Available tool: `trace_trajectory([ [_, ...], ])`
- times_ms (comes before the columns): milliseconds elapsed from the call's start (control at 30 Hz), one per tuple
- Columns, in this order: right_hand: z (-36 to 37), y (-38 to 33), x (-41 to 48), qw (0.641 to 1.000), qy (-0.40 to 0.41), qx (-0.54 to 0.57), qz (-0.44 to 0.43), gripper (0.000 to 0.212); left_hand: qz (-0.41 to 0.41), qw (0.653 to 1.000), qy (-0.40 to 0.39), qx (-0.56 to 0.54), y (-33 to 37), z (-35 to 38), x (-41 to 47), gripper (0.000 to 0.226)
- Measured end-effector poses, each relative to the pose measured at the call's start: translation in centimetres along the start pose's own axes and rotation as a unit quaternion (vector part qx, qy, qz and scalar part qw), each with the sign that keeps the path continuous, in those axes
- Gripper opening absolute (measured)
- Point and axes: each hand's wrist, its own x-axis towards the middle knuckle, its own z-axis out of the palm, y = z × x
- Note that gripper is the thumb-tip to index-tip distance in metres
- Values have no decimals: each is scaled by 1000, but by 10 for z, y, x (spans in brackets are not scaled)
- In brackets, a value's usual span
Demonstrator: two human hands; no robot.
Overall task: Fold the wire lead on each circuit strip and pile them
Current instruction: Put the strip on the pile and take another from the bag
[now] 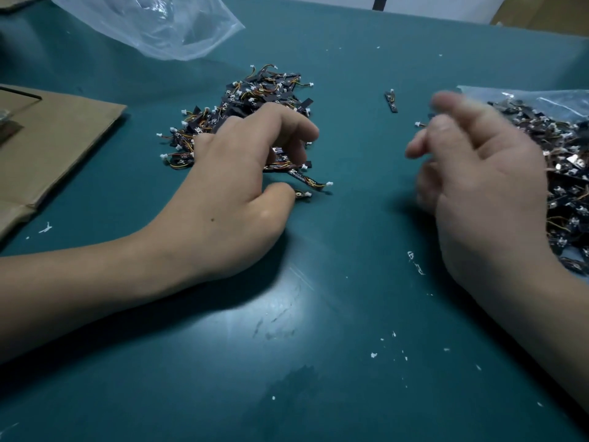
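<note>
Closest to me the teal counter point(318, 314) carries a scatter of white flecks point(373, 355). Past them the two bare forearms reach in. The left grip point(236, 173) is arched down on the near edge of the heap of circuit strips point(255, 90), fingertips among the strips, thumb spread away from them and touching one small strip point(302, 194) that lies just off the heap. I cannot tell whether anything is pinched under those fingers. The right grip point(478, 173) hangs above the counter, blurred, fingers loosely curled. A white plug point(418, 124) shows just beside its forefinger, but I cannot tell if it holds a strip.

To my eye the heap is the finished pile and the bagged strips point(567, 145) on the right, in their clear pouch point(510, 94), are the supply. To do this step well, I would take one strip at a time, hold the board flat with one hand and bend the thin wire back along it in a soft curve. A sharp crease at the solder end could break it. The plug should end up lying on the board so that it does not snag its neighbours.

Further off a lone strip point(391, 102) lies between heap and pouch and should be gathered in. Cardboard point(57, 138) sits far left and a crumpled plastic bag point(159, 23) lies beyond.
</note>
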Motion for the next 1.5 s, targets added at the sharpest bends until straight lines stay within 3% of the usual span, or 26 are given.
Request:
trace_trajectory([
  [100, 5, 1, -9, 974, -129, -166, -81, 13, -15, 1000, 3, -16, 3, 1, -3, 57],
  [200, 11, 1, -18, 894, -247, -350, -130, 18, -9, 1000, -17, 17, 5, 1, -7, 60],
  [267, 12, -2, -19, 871, -273, -391, -121, 24, -15, 999, -28, 17, 7, -1, -8, 65],
  [567, 13, -5, -21, 857, -274, -417, -128, 32, -9, 998, -60, 10, 9, -1, -12, 72],
  [733, 8, 0, -18, 911, -198, -325, -158, 11, -6, 998, -55, 22, 9, -2, -12, 64],
  [833, 5, 0, -18, 940, -154, -254, -166, 11, 22, 998, -37, 55, 9, -2, -13, 51],
  [900, 4, -4, -19, 947, -167, -207, -180, 13, 32, 996, -32, 81, 10, -2, -13, 45],
  [1100, 3, -8, -24, 948, -200, -140, -201, 16, 53, 997, -8, 58, 10, -2, -10, 19],
  [1333, 2, -7, -23, 952, -220, -135, -164, 26, 90, 996, 25, 1, 7, -4, -8, 8],
  [1500, 5, -8, -22, 916, -268, -204, -220, 23, 94, 995, 26, -22, 7, -6, -7, 6],
])
